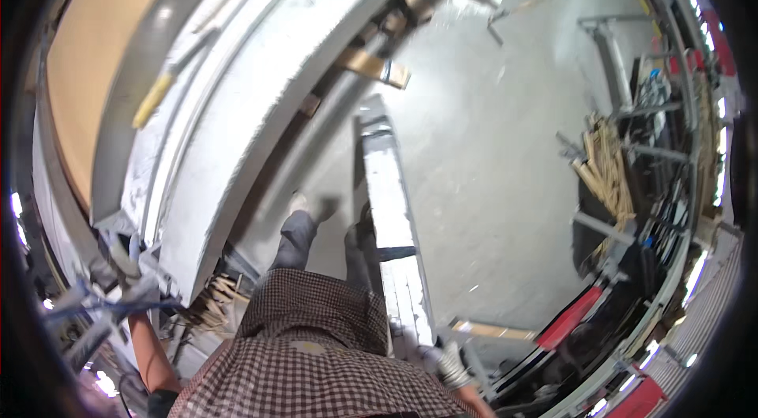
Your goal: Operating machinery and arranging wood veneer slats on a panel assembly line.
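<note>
At 10 o'clock, one tan panel curves along the edge of the view. Your gloved left hand, between 8 and 9 o'clock, is at the near corner of the long pale bench, beside blurred blue-grey bars; how far its fingers are spread, or whether they grip anything, you cannot tell from this frame. One yellow-handled tool lies between 9 and 10 o'clock, on the bench side. Below centre, toward 6 o'clock, your checked garment fills the foreground, with two trouser legs above it. One long bundle of white lengths, crossed by two dark bands, runs from just left of 12 o'clock down toward half past 5. There your right hand, in one pale glove, sits at its near end; the fingers are too small and blurred to tell whether they close on it or merely rest beside it. Near 5 o'clock lies one wooden strip; at 4, one red piece. At 3 o'clock, a heap of wooden sticks, too many to count, lies by the metal racking.
</note>
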The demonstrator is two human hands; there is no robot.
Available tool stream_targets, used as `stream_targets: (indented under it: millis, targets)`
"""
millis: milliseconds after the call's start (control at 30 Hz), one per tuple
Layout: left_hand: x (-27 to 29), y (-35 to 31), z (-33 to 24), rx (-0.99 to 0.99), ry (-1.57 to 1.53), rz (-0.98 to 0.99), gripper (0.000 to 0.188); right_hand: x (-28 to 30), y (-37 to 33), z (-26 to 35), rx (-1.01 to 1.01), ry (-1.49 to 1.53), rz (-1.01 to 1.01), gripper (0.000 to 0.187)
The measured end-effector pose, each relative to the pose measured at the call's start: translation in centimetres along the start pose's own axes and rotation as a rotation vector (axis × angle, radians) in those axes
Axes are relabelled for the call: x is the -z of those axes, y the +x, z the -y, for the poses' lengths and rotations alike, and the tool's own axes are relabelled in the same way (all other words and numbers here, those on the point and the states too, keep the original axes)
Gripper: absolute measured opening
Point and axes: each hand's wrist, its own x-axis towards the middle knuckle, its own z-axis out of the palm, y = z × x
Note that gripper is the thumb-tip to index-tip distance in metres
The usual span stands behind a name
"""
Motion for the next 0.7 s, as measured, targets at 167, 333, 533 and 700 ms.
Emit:
stream_targets:
  millis: [167,333,533,700]
  targets:
    - [0.9,-0.9,-2.7,0.088,-0.449,0.009,0.057,-2.1,-6.4,0.6,0.252,0.141,-0.376,0.070]
    - [8.2,4.5,5.1,-0.094,-0.842,0.557,0.054,-2.0,-9.0,10.4,0.551,0.037,-0.537,0.066]
    - [10.8,9.6,10.8,-0.315,-0.142,0.130,0.037,-8.7,-9.4,28.1,1.018,-0.065,-0.365,0.078]
    - [13.1,11.7,10.4,-0.455,0.900,0.207,0.057,-25.0,-8.5,46.5,1.344,-0.093,0.022,0.067]
